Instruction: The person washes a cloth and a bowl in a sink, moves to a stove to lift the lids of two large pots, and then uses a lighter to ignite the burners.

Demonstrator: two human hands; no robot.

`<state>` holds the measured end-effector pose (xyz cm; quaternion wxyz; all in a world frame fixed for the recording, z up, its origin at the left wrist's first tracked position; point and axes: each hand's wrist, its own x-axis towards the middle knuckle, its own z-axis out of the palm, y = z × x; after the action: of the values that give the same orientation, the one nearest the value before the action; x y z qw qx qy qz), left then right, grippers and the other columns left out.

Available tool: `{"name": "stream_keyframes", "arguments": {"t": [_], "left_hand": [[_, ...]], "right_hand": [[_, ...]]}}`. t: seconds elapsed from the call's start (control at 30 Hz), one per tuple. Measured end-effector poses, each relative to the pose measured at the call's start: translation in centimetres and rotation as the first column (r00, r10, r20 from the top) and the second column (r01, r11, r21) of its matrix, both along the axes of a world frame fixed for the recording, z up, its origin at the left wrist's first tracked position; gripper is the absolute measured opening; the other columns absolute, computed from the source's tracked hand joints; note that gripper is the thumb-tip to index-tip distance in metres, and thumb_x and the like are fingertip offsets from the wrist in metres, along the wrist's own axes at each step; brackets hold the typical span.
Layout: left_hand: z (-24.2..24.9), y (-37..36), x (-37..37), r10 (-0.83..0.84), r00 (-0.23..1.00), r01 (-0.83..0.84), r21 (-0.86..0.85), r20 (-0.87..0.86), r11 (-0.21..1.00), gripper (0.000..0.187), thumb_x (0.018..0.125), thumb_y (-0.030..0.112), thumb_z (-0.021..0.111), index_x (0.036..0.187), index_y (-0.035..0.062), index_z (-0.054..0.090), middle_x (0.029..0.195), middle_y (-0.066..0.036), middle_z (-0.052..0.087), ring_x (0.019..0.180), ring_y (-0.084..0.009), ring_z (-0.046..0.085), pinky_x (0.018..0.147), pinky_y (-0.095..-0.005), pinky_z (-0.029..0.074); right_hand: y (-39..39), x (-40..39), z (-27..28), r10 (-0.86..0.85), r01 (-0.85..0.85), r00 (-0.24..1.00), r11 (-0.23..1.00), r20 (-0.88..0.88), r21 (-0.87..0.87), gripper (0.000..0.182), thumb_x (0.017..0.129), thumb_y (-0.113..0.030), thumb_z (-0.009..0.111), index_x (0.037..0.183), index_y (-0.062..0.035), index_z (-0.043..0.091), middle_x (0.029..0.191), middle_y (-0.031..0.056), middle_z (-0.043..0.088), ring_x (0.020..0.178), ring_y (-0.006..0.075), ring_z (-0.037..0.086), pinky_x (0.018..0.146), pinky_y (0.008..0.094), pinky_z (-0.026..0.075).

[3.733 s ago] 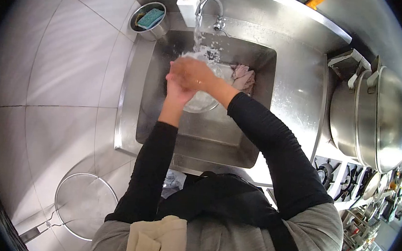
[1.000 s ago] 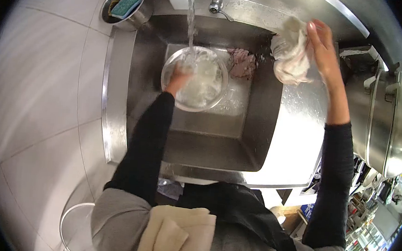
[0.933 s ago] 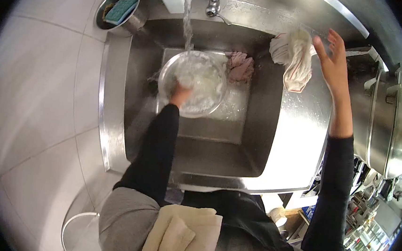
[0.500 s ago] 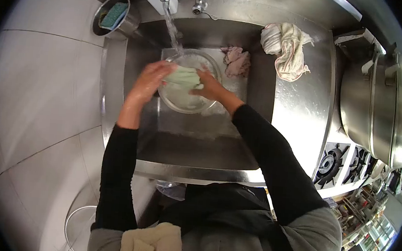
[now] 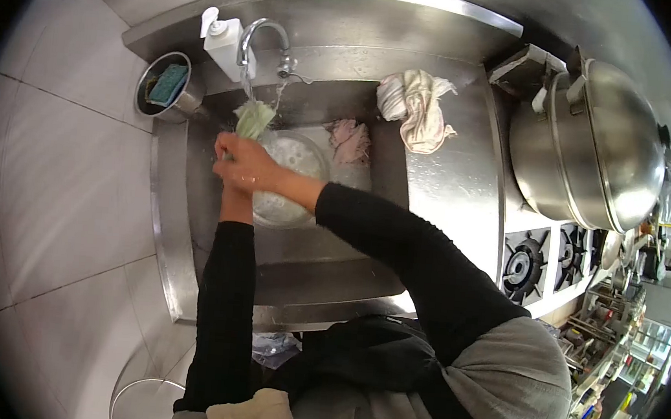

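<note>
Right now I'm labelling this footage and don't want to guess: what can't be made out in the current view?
All in the head view:
Left hand: mostly behind the right hand, so its hold on the pale green cloth is unclear.
Bowl: bubbly water hides its bottom.
Curved rim, lower left: cut off by the bottom edge.
Items on the far-right shelves: too small to identify.

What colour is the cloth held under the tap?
The held cloth is pale green, best seen in the head view.

Large steel vessel (image 5: 620, 145) near black burners (image 5: 535, 253).
</note>
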<state>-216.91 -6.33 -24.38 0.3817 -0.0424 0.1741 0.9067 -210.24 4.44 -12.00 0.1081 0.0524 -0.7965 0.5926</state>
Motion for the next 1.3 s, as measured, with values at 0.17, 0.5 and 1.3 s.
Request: {"name": "stream_keyframes", "arguments": {"t": [0.17,0.5,1.3], "left_hand": [[6.0,4.7,4.5,0.084,0.993,-0.036,-0.446,0.087,0.894,0.033,0.096,0.035,0.051,0.122,0.0139,0.054,0.116,-0.005,0.06,0.108,-0.0195,0.056,0.094,-0.0364,0.045],[8.2,3.8,3.1,-0.148,0.952,-0.034,-0.575,-0.267,0.817,0.035,0.099,0.039,0.042,0.111,0.0107,0.059,0.108,-0.006,0.063,0.097,-0.0194,0.062,0.083,-0.0362,0.05],[-23.7,0.6,3.4,-0.903,0.4,-0.56,-0.822,-0.153,-0.109,0.047,0.083,0.022,0.06,0.124,-0.0006,0.056,0.127,-0.026,0.054,0.121,-0.0398,0.049,0.104,-0.043,0.038]], "right_hand": [[4.0,-3.6,-6.4,-0.413,0.439,0.899,0.836,-0.148,0.33,0.027,0.084,-0.034,0.062,0.074,-0.0094,0.068,0.068,0.0161,0.064,0.064,0.0365,0.063,0.061,0.0478,0.049],[3.1,-1.9,-3.6,-0.388,0.4,0.916,0.863,-0.103,0.308,0.043,0.09,-0.046,0.055,0.077,-0.0084,0.07,0.067,0.018,0.063,0.065,0.0383,0.064,0.06,0.046,0.05],[25.9,11.1,4.7,-0.531,0.285,0.847,0.425,-0.019,0.859,0.061,0.085,-0.042,0.07,0.133,-0.0113,0.049,0.123,0.0188,0.057,0.112,0.0269,0.059,0.087,0.0406,0.05]]}}
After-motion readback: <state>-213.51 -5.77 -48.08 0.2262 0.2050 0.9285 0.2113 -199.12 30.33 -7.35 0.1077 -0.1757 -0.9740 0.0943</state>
